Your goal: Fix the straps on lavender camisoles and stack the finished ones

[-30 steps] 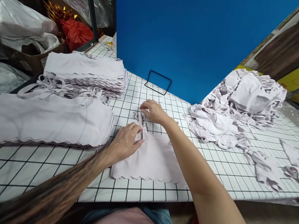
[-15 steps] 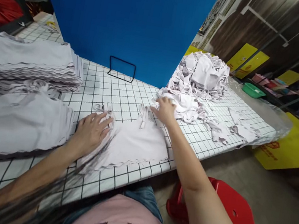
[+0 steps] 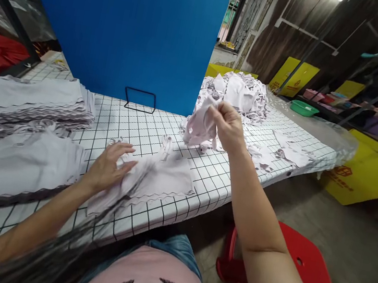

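My right hand (image 3: 227, 125) is raised above the table and pinches a pale camisole (image 3: 200, 125), which hangs crumpled from the fingers. Another pale camisole (image 3: 172, 177) lies flat in front of me, its straps pointing away and its wavy hem towards me. Over the left end of that garment, my left hand (image 3: 110, 166) has its fingers apart and grips nothing. Whether its fingertips touch the cloth I cannot tell. Blurred strands of hair cross part of the cloth.
Two neat stacks of pale camisoles, a nearer stack (image 3: 12, 166) and a farther stack (image 3: 28, 96), lie at left. A loose heap (image 3: 243, 92) is at the back right. A blue board (image 3: 121, 27) stands behind the table. A red stool (image 3: 308, 270) is at lower right.
My right hand has closed on a camisole at the near edge of the heap and lifted it. My left hand's fingers have risen slightly from the flat garment. The view has shifted to the right.
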The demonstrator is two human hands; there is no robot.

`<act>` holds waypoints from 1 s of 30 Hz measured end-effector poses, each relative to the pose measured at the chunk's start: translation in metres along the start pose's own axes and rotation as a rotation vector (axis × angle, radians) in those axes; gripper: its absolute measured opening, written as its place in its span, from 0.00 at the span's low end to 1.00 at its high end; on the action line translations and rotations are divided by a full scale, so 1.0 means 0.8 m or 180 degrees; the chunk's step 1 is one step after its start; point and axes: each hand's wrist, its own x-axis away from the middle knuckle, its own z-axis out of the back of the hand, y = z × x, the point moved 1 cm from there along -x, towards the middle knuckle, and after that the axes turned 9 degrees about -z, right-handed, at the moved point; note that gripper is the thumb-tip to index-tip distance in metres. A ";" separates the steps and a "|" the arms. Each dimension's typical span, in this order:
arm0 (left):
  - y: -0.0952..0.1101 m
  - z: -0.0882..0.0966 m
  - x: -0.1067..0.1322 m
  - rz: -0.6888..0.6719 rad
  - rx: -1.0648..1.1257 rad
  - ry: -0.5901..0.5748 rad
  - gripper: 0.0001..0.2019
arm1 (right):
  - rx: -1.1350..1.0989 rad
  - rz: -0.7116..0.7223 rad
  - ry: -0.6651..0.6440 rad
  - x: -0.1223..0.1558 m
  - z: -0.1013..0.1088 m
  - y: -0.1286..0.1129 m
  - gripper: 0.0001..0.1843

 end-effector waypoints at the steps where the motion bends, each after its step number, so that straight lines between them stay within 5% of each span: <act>1: 0.017 0.001 -0.006 0.0098 0.0334 -0.0102 0.27 | -0.0306 0.0098 -0.0002 -0.001 -0.002 -0.022 0.16; 4: 0.069 0.002 -0.022 0.0336 0.1671 -0.0258 0.40 | -0.1018 0.0339 -0.0076 -0.004 -0.020 -0.071 0.17; 6: 0.093 0.005 -0.028 0.0436 0.2582 -0.0407 0.35 | -0.1335 0.0356 -0.0221 -0.006 -0.036 -0.082 0.17; 9: 0.097 0.016 -0.023 0.0648 0.3104 -0.0652 0.25 | -0.1577 0.0029 -0.0456 -0.005 -0.059 -0.058 0.19; 13: 0.049 0.029 0.000 0.0827 0.2388 -0.0885 0.20 | -0.1193 -0.0986 -0.0724 0.021 -0.082 0.026 0.19; 16: 0.011 0.029 0.021 0.0975 0.1411 -0.0379 0.17 | -0.0544 -0.1667 -0.0849 0.056 -0.091 0.085 0.16; 19: 0.000 0.022 0.037 0.0933 0.0668 0.0073 0.16 | -0.0522 -0.1914 -0.0830 0.086 -0.092 0.118 0.17; 26: 0.022 -0.011 0.026 0.0480 0.0517 -0.0114 0.12 | -0.1114 -0.1829 -0.0578 0.097 -0.077 0.124 0.22; 30: 0.059 -0.031 0.017 0.0301 0.0727 -0.0295 0.15 | -0.1470 -0.1862 -0.0470 0.096 -0.077 0.102 0.23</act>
